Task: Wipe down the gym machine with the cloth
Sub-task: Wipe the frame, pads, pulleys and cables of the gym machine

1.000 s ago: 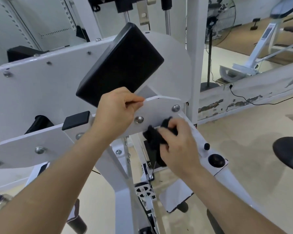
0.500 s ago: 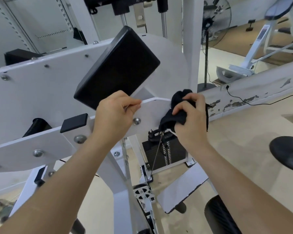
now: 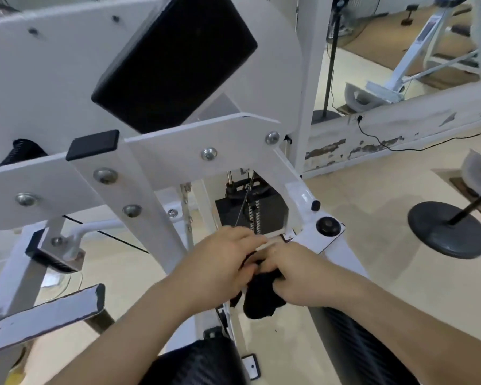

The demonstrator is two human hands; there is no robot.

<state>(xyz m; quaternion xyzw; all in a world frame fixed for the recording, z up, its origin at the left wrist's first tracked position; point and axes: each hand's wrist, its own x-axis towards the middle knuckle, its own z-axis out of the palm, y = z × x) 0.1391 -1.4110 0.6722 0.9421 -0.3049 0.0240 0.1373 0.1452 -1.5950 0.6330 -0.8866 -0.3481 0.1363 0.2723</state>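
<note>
- Evidently the wiping is paused for a regrip — both hands meet low in front of the white gym machine [image 3: 206, 134], off its surfaces, seemingly rebunching the black cloth [image 3: 261, 298].
- Fingers of the right hand [image 3: 297, 276] curl round the bunched cloth, which hangs below its knuckles.
- Touching it, the left hand [image 3: 222, 262] bends its fingers onto the cloth's upper edge and appears to pinch it; blur hides the fingertips.
- So the cloth sits between the two hands, below the weight stack [image 3: 250, 209] opening, beside the machine's diagonal leg [image 3: 345, 262].
- Next, one hand would need to press the wad onto an unwiped part — perhaps that leg or the black pad [image 3: 178, 56] above.
</note>
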